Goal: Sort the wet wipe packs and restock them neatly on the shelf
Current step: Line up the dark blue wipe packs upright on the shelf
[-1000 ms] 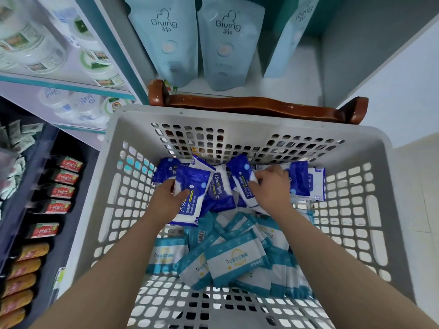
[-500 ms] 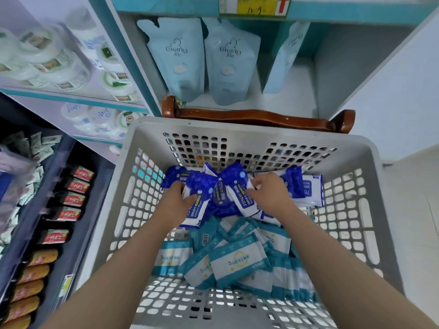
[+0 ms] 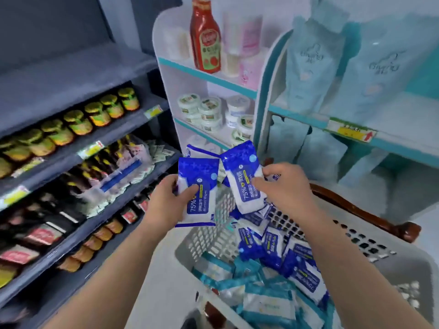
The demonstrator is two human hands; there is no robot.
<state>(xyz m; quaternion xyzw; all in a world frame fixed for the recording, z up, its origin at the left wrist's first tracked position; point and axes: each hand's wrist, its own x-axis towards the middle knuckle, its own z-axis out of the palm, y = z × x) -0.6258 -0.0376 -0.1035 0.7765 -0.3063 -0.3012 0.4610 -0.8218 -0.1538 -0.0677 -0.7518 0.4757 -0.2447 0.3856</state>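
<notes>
The left hand (image 3: 166, 200) grips a blue wet wipe pack (image 3: 198, 186), thumb across its printed face and the other fingers (image 3: 174, 184) curled behind its left edge. The right hand (image 3: 282, 186) pinches a second blue pack (image 3: 242, 176), its fingers closed on that pack's right side. The two packs are held up side by side, nearly touching at their upper corners. The corner of a third blue pack (image 3: 199, 150) shows just behind them, and I cannot tell which hand carries it. Below and to the right of the right fingers sits the grey perforated basket (image 3: 403, 269). Loose blue packs (image 3: 273, 248) are heaped just under that hand, with teal packs (image 3: 261, 298) lower down, nearer the person. Beyond the fingers stands a white shelf (image 3: 213, 78) with a red sauce bottle (image 3: 205, 36) and small tubs (image 3: 209, 110). Left of the left fingers run dark shelves of jars (image 3: 78, 122).
</notes>
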